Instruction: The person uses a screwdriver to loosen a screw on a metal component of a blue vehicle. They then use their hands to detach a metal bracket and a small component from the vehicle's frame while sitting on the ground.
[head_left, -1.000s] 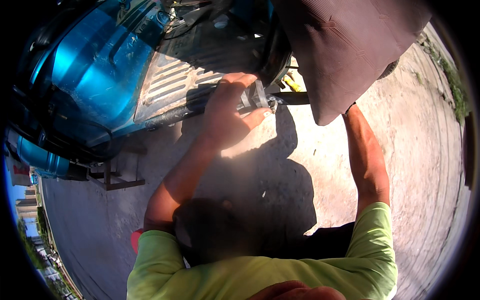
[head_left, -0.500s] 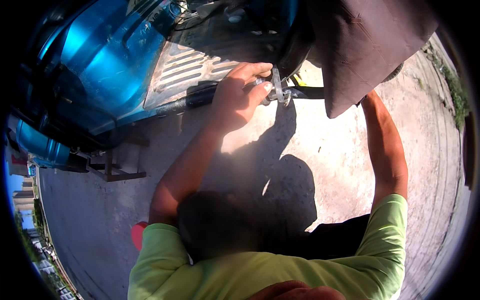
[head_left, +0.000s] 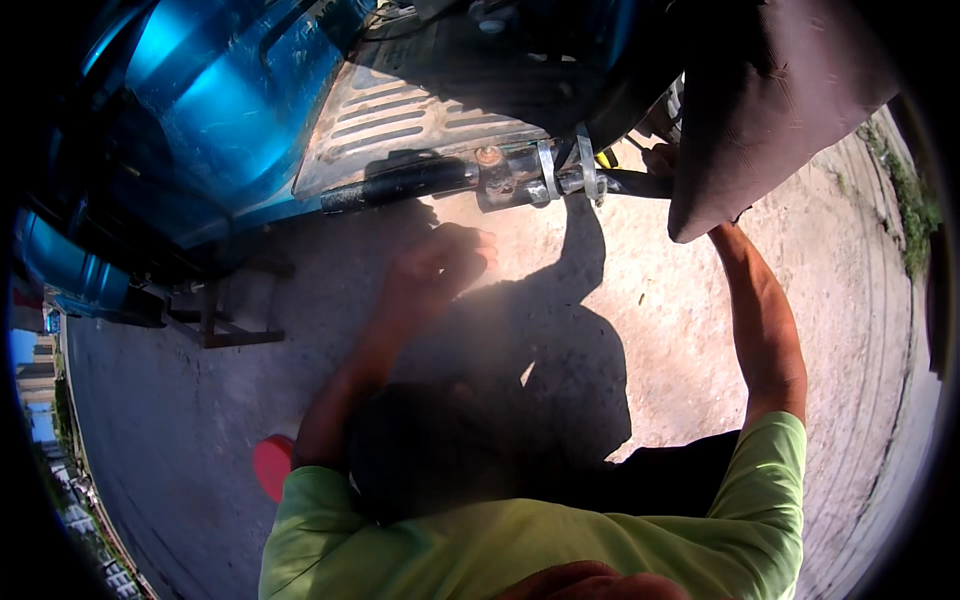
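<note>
My left hand [head_left: 445,258] is in shadow below the black tube of a blue vehicle, apart from it. Its fingers are curled, with a small gap inside the curl; anything pinched there is too blurred to make out. Along the black tube [head_left: 405,187], a rusty bracket [head_left: 494,178] sits beside two pale metal band clamps [head_left: 548,170], the right one with a bolt at its lower end. My right forearm [head_left: 765,315] reaches up under a brown padded cover [head_left: 775,125]. Of my right hand [head_left: 660,158], only a dark part shows by the cover's left edge; its grip is hidden.
A slotted metal floor plate [head_left: 385,115] and blue body panel [head_left: 215,110] lie above the tube. A low metal frame [head_left: 240,338] stands at left on the concrete ground [head_left: 690,330]. A red round object [head_left: 273,467] is by my left elbow. Plants [head_left: 905,200] edge the far right.
My left hand has drawn back from the clamps, down and left, uncovering the bracket and both bands. The right hand now partly shows beside the brown cover. The view has shifted slightly.
</note>
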